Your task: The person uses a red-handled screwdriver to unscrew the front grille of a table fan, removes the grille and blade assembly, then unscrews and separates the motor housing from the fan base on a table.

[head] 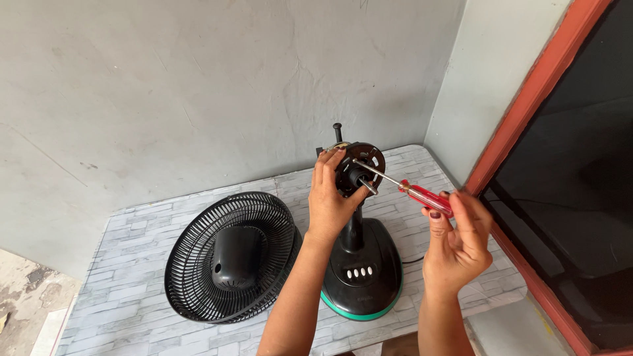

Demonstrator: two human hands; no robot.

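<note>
Left hand (330,201): wrapped around the fan motor head (356,170) from its left side, fingers over the top, thumb under the front; grasping it steady.
Right hand (458,240): closed on the red handle of the screwdriver (402,186), pinched between fingertips and thumb, wrist low and near.
Screwdriver axis: long axis runs from the handle at lower right up and left; metal shaft ends at the front face of the motor head, tip at or touching it near the upper part; exact seat too small to tell.
Motor head position: atop the black neck of the fan base (362,270), which stands on the worktop (132,303) right of centre, button row facing near.
Nearer hand: left is on the motor head; right stands off to the right by the tool's length.
Fan grille (231,257): lies flat at left, touching or just beside the base; black rear motor cover resting in it.
Edges: worktop right edge just under the right wrist; red window frame (527,118) near on the right.
Open room: bare worktop far and left; grey wall (198,86) behind.
</note>
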